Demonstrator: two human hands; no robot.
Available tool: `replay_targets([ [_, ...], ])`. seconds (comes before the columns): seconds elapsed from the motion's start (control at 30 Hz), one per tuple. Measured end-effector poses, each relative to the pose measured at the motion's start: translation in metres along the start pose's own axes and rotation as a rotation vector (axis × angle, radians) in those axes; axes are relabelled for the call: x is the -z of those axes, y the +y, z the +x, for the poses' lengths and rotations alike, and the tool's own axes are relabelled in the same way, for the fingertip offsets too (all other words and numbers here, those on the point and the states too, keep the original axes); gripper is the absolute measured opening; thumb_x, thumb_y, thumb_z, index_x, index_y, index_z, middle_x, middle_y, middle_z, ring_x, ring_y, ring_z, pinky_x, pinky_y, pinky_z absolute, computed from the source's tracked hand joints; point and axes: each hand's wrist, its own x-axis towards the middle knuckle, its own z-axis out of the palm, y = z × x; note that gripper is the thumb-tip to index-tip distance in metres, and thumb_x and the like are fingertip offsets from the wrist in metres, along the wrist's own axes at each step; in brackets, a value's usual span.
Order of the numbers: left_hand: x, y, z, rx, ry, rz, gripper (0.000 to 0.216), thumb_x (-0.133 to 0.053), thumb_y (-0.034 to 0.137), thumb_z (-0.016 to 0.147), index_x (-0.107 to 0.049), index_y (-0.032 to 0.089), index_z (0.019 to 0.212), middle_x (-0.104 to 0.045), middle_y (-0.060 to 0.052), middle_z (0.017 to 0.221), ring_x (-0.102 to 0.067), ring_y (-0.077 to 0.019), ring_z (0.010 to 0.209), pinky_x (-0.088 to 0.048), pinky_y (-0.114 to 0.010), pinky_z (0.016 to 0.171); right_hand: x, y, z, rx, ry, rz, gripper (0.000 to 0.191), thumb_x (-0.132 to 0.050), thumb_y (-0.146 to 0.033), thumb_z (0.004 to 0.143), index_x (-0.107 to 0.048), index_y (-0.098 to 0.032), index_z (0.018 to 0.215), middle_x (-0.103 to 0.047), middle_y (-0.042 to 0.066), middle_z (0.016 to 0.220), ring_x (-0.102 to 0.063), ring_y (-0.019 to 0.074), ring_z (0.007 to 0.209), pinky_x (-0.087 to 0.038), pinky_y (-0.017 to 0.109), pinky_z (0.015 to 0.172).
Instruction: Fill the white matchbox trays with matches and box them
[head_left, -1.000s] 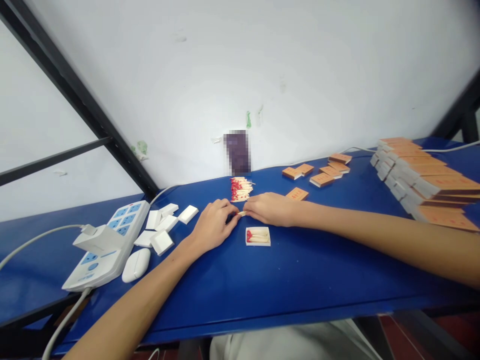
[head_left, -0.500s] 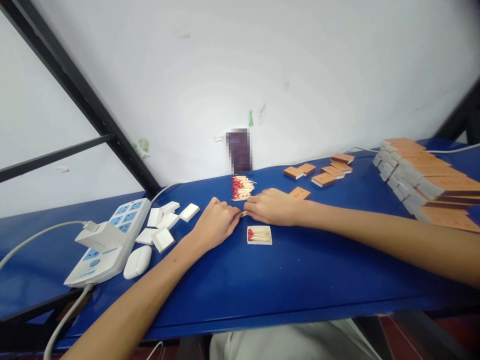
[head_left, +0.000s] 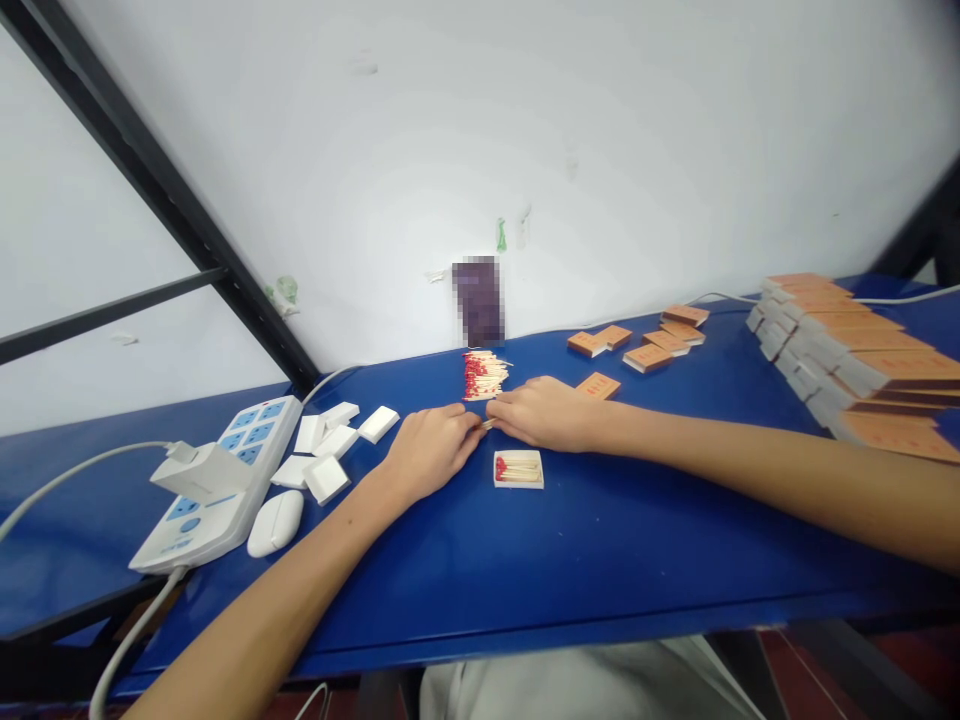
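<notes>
At the centre of the blue table [head_left: 600, 540], left hand [head_left: 431, 450] and right hand [head_left: 544, 412] pinch a small bundle of wooden matches [head_left: 487, 424], just behind the open white cardboard tray [head_left: 518, 468]; judged step: squaring the bundle; placing it calls for heads aligned leftward.

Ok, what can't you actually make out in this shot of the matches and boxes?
Head view only:
- What the left hand and right hand pinch between them: only a stub shows, fingers cover the rest, so which hand grips is unclear.
- Purple patch: pixelated.
- Print on the orange boxes: too small.
- Box stacks: cut by the right edge.
</notes>
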Motion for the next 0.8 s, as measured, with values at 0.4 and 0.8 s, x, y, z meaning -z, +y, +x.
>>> replay_targets([
  [0.4, -0.0028, 0.0014, 0.0013, 0.022, 0.016, -0.089, 0.029, -0.038, 0.034, 0.1, -0.062, 0.019, 0.097, -0.065, -0.004, 0.091, -0.062, -0.0189, 0.082, -0.043, -0.029, 0.067, 0.0007, -0.0011, 0.002, 0.054, 0.011, -0.064, 0.027, -0.035, -0.026, 0.101, -0.059, -0.014, 0.103, -0.07, 0.01, 0.093, -0.063, 0.0197, 0.075, -0.034, 0.03, 0.065],
  [0.8, -0.0004, -0.0006, 0.0015, -0.001, 0.027, -0.047, 0.033, -0.038, 0.036, 0.1, -0.066, 0.02, 0.097, -0.061, -0.006, 0.091, -0.06, -0.0202, 0.084, -0.044, -0.031, 0.07, 0.0098, -0.0056, 0.0042, 0.062, -0.045, -0.055, 0.031, -0.035, -0.022, 0.1, -0.064, -0.012, 0.095, -0.07, 0.01, 0.084, -0.061, 0.019, 0.073, -0.034, 0.035, 0.079],
])
